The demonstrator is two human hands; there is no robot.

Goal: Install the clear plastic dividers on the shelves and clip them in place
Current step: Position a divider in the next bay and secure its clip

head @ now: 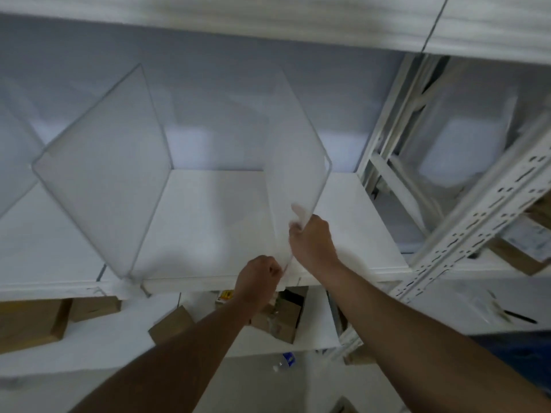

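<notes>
- Divider, clear plastic, in hand (293,162): stands upright on the white shelf (214,222), running from the front lip back toward the rear wall, a little to the 3 o'clock side of frame centre. Its front edge sits at your hands.
- Divider, already standing (101,186): at 9 o'clock, well apart from the one you hold, its front corner at the shelf lip.
- Right hand (313,239): closed around the front edge of the divider in hand, fingers wrapped to the far face; blurred, so the exact pinch cannot be told.
- Left hand (262,278): curled shut at the divider's bottom front corner, just beside your right hand, at the shelf lip. Whether it grips a clip or the panel edge itself cannot be told.
- Upright, perforated steel (477,222): at 3 o'clock, clear of the work.
- Cardboard boxes (32,320): on the level below, 7 o'clock, not involved.
- Handling note, as a judgement: you appear to be seating the front corner. Keep the panel upright with your right hand while your left presses at the lip; match its line to the neighbour at 9 o'clock. Thin plastic will likely flex, so press low near the corner, not mid-panel.
</notes>
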